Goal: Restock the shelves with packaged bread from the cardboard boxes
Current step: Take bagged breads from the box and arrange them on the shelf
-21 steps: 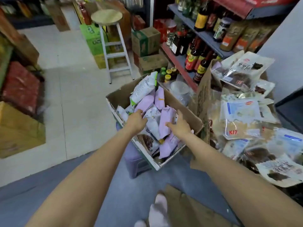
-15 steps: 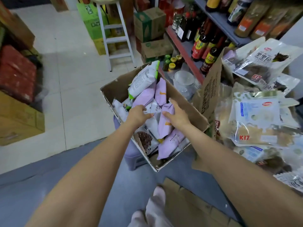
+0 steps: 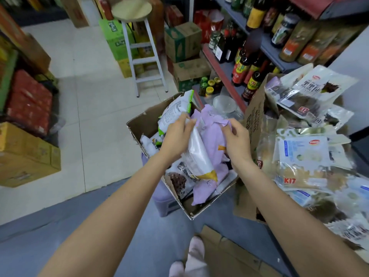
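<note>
You are holding your left hand point(image 3: 176, 134) closed around a white glossy plastic bread packet with a yellow end point(image 3: 196, 158), while the fingers point(image 3: 229, 130) of your right hand point(image 3: 237, 139) are pinching the crimped top of a soft lilac plastic bread packet point(image 3: 211, 134), both just above the open brown cardboard box point(image 3: 147, 120) still holding more packets. The packets are probably light, slippery and easily squashed, so you are likely better off gripping the sealed ends than squeezing the middles. Nothing is heading to the grey metal shelf of dark sauce bottles point(image 3: 269, 48) yet.
</note>
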Demonstrator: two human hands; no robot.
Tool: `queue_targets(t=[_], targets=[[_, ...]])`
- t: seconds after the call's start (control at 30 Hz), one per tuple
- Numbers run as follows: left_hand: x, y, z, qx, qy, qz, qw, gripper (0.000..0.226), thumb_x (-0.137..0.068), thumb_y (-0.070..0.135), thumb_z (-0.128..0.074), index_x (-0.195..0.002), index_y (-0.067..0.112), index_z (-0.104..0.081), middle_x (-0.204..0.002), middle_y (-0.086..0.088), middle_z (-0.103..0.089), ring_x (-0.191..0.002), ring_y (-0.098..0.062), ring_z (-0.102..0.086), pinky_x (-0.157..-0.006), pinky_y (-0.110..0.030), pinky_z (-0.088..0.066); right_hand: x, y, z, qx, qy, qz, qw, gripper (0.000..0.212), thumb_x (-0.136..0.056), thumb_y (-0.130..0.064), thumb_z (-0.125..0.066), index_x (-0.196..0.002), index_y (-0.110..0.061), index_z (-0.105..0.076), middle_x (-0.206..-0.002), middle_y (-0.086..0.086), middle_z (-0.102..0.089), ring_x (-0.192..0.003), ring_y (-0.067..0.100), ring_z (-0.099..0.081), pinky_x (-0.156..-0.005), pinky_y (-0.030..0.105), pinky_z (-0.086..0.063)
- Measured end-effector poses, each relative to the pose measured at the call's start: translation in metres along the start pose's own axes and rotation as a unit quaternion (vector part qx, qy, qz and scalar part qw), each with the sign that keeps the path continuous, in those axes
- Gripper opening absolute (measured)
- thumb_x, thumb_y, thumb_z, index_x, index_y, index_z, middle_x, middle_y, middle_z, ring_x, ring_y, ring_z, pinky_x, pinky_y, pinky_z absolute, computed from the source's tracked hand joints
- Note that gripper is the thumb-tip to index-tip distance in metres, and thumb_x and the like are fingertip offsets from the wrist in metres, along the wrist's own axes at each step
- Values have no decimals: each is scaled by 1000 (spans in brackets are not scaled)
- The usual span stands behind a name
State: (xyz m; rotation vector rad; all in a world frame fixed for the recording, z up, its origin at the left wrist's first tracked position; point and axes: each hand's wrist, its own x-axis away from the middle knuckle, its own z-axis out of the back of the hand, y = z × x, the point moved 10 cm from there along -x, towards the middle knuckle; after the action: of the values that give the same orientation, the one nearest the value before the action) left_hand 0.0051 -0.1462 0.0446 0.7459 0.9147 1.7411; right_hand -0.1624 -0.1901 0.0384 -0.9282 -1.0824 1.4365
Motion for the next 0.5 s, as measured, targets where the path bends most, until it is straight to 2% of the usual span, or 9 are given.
queue_targets(t=[0.1,0.17,0.23,0.27,0.3,0.33,0.4,0.47,0.5], targets=[[1,44,21,10,39,-25,999,26,-101,27,-38,-85,7,-39,-60,1,-40,-56,-10,-40,-55,-34,-16,16,-50,7,-30,10,53,998,19,-96,-12,-48,-79,-5,-53,-67,6,-35,-58,7,-28,-53,22,-23],[2,64,30,37,36,-25,998,28,-100,33,-41,-90,7,-42,-64,1,-44,-60,-8,-43,-55,-34,-20,27,-80,13,-39,13,82,996,16,-96,-8,-48,-83,-1,-54,-68,7,-38,-56,4,-29,-53,20,-25],[4,80,32,97,17,-12,995,38,-96,45,-44,-94,8,-46,-71,2,-46,-64,-10,-44,-56,-27,-29,38,-111,20,-45,6,102,994,12,-96,-4,-46,-87,-5,-56,-71,-3,-47,-58,-3,-37,-57,13,-31],[5,90,34,127,7,-8,992,44,-93,52,-44,-91,8,-49,-72,2,-46,-64,-12,-43,-57,-26,-31,43,-125,24,-59,4,110,992,13,-96,-5,-45,-94,-11,-57,-79,-9,-53,-65,-8,-45,-62,8,-35],[7,102,35,155,-5,-6,988,49,-91,57,-44,-79,10,-49,-68,1,-42,-61,-13,-40,-57,-27,-29,47,-137,32,-87,8,108,990,15,-98,-9,-44,-102,-16,-57,-91,-11,-58,-77,-11,-51,-69,6,-38],[9,113,35,185,-20,-4,983,52,-90,59,-47,-65,14,-42,-61,1,-36,-56,-14,-34,-56,-29,-27,49,-145,42,-128,18,92,987,19,-99,-14,-42,-109,-21,-56,-105,-9,-61,-92,-7,-56,-78,10,-41],[12,138,33,248,-44,8,968,54,-88,52,-56,-55,18,-29,-56,-1,-28,-54,-15,-28,-59,-32,-26,50,-155,65,-203,24,56,977,22,-101,-22,-38,-111,-31,-54,-123,4,-61,-109,11,-59,-88,26,-46],[14,163,28,292,-57,27,954,42,-88,35,-63,-57,17,-41,-60,-3,-39,-58,-16,-36,-58,-29,-33,51,-167,95,-158,38,61,985,22,-98,-21,-46,-116,-34,-51,-129,8,-59,-114,17,-59,-95,38,-48],[14,178,23,304,-68,26,950,33,-89,28,-63,-62,14,-50,-63,-3,-45,-59,-14,-41,-56,-25,-36,51,-171,111,-125,49,62,989,31,-95,-23,-53,-125,-31,-47,-132,6,-57,-118,17,-56,-99,41,-47]])
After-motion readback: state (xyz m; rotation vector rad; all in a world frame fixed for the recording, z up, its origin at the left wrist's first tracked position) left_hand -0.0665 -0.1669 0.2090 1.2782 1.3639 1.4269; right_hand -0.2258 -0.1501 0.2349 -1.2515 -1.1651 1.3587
